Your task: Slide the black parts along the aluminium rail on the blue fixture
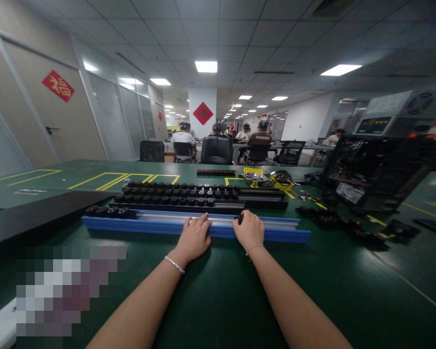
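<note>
A long blue rail (148, 228) with a silver inner channel lies crosswise on the table before me. Several black socket-like modules (111, 212) sit in its left end. My left hand (195, 236) rests over the rail's middle, fingers stretched across the channel, holding nothing that I can see. To its right, my right hand (250, 230) is closed around a small black piece (241, 218) at the channel, mostly hidden by the fingers; it resembles the modules. Just behind are black rails (265, 204) lined with more black modules (174, 199).
The green table (218, 300) has yellow tape marks. A metal bowl (255, 177) and cables (283, 178) lie behind the rails. Right stand an open black computer case (363, 169) and loose dark parts (334, 218). A dark panel (39, 213) lies left. People (183, 138) sit far behind.
</note>
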